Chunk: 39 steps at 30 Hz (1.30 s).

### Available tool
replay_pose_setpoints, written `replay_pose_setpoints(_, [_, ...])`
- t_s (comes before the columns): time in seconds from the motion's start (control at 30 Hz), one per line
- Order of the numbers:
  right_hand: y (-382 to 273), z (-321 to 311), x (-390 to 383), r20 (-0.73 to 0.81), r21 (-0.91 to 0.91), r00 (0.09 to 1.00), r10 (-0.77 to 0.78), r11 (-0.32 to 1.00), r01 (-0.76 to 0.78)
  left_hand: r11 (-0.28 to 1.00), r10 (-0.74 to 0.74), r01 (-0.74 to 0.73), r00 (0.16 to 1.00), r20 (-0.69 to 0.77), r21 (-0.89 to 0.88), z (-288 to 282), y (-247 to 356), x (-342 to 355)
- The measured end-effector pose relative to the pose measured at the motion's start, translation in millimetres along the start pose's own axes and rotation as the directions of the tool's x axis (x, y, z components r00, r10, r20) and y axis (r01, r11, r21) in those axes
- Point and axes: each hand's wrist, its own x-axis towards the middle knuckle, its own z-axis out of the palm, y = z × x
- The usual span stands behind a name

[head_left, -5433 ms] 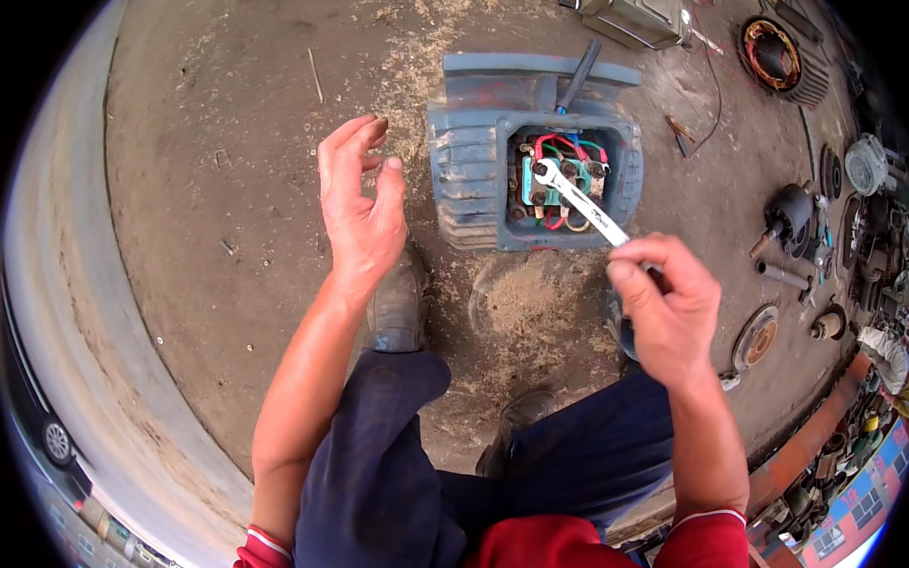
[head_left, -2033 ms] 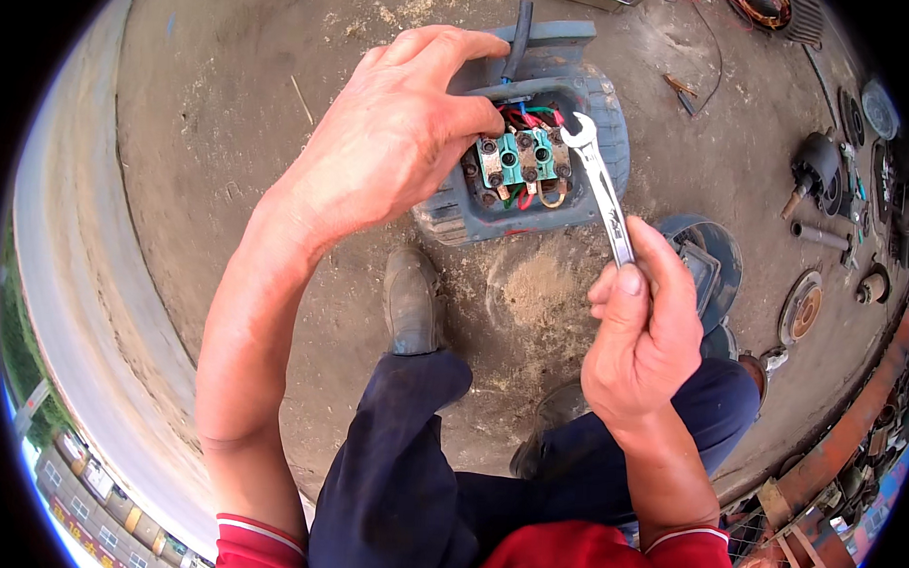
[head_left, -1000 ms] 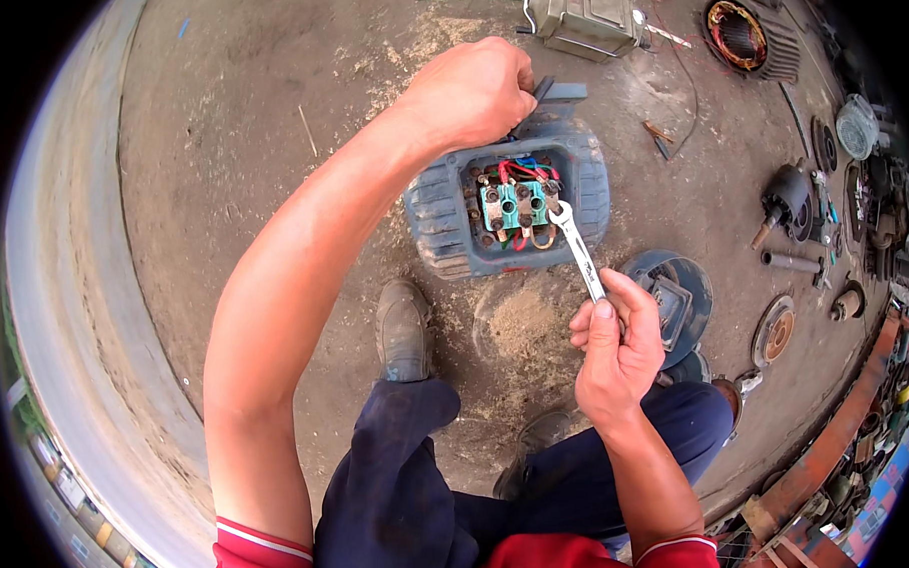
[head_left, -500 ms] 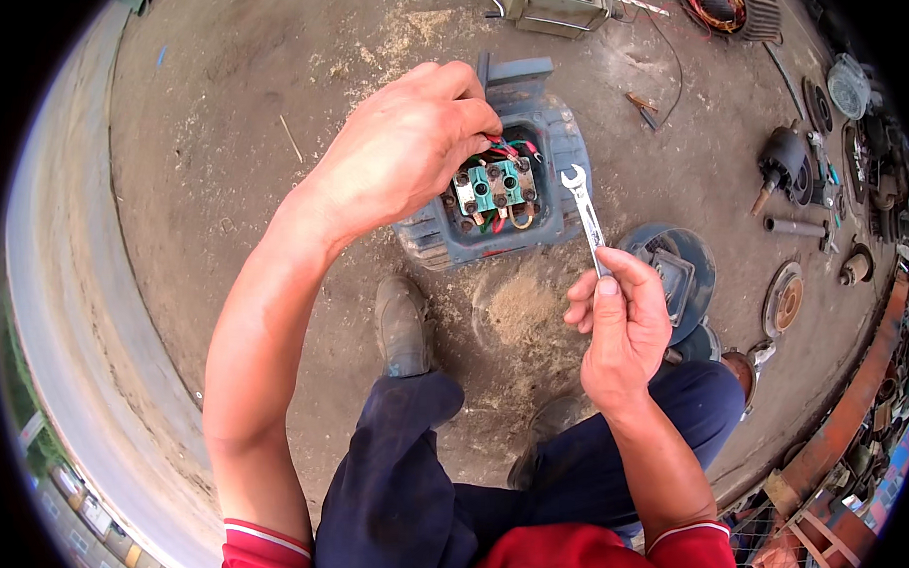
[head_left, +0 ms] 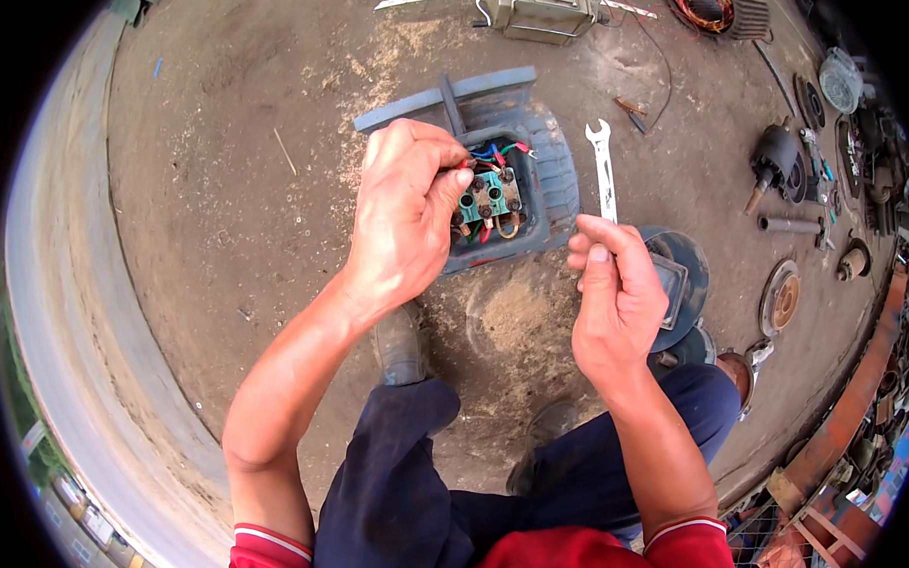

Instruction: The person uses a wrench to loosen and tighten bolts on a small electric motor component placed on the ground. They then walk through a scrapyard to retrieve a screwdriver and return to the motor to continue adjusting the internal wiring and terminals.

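Note:
A grey ribbed motor housing (head_left: 550, 182) rests on the ground with its terminal box open. Inside is a teal terminal block (head_left: 487, 200) with bolts and red, blue and green wires (head_left: 507, 151). My left hand (head_left: 405, 207) is at the box's left side, thumb and index finger pinched on what looks like a red-sleeved wire end at the block's upper left; its other fingers are curled. My right hand (head_left: 614, 300) grips a silver open-ended wrench (head_left: 606, 169), held upright to the right of the box, its open jaw away from the block.
A dark tub (head_left: 690, 277) sits beside my right knee. A metal box (head_left: 534, 11) and copper-wound stator (head_left: 709, 7) lie beyond the motor. Rotor (head_left: 774, 155), pipe (head_left: 787, 225), flange (head_left: 779, 300) and scrap line the right. A paved road (head_left: 83, 311) runs along the left.
My left hand has shifted from the top of the box down and left, to the block's upper left. The wrench has moved rightward, off the terminals, and stands more upright in my right hand.

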Motion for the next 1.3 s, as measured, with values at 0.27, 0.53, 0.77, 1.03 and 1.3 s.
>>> replay_pose_setpoints(0.27, [-15.2,40.6,59.0,0.176,-0.589,0.958,-0.227,0.756,0.287,1.000,0.015,-0.013,0.996,-0.089,0.025,-2.4,-5.4,-4.3])
replay_pose_setpoints(0.53, [-18.1,61.5,83.3,0.116,-0.530,0.974,-0.196,0.817,0.228,0.996,-0.002,0.012,0.993,-0.114,0.087,-2.2,-6.8,-3.3])
replay_pose_setpoints(0.77, [-18.6,49.3,60.6,0.261,-0.506,0.912,-0.317,0.759,0.408,0.998,0.019,-0.014,0.997,-0.072,0.069,5.7,-2.5,-17.7])
replay_pose_setpoints(1.03, [-8.1,38.5,57.0,0.309,-0.399,0.917,-0.254,0.840,0.367,0.998,0.049,-0.050,0.999,0.011,0.047,-2.9,-7.0,-12.2])
replay_pose_setpoints(1.3, [-19.1,37.5,70.5,0.269,-0.306,0.950,-0.160,0.921,0.242,0.877,0.316,-0.420,0.870,0.379,0.233,-35.9,-50.6,68.8])
